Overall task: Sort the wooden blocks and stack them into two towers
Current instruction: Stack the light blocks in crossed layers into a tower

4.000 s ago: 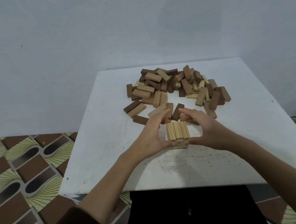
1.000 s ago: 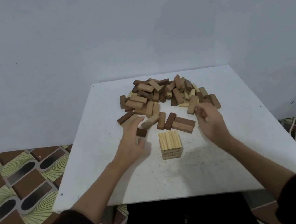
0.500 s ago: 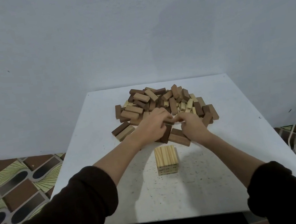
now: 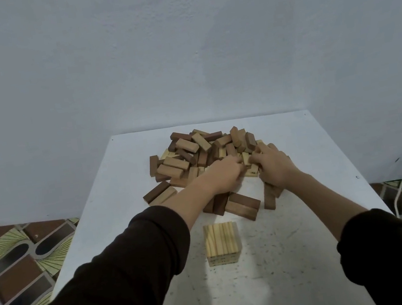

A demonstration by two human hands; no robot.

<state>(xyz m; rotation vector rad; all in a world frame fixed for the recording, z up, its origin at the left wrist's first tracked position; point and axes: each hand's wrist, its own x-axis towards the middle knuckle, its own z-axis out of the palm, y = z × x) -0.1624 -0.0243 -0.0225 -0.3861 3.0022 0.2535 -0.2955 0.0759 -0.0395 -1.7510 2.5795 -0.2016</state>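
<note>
Now | left hand, right hand in block pile | pale stack nearby

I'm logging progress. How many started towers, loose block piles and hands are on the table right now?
Started towers: 1, the pale tower
Loose block piles: 1, the mixed pile
Hands: 2, left hand and right hand
Total: 4
</note>
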